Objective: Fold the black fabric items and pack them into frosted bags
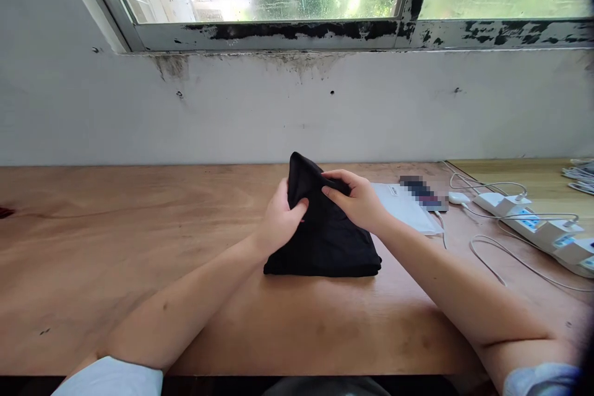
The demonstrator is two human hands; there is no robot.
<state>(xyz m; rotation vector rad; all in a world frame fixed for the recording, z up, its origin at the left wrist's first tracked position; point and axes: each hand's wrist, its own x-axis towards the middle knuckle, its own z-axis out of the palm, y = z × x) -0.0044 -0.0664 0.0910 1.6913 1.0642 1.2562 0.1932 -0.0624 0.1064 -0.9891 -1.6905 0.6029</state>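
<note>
A folded black cloth item (325, 250), perhaps a garment, lies on the wooden table in front of me. Its far part is lifted into a peak with an opening in the fabric. My left hand (284, 216) grips the left edge of that raised part, thumb on the near side. On the right, my right hand (355, 198) pinches the upper edge between thumb and fingers. The fingertips of my left hand are partly hidden behind the fabric.
Right of the cloth lie a white plastic bag (406, 213) and a phone-like object (422, 192), blurred out, with a cable. A white power strip (533, 226) with plugs and loose cords sits farther right. Behind the wooden table (116, 247) rises a wall with a window.
</note>
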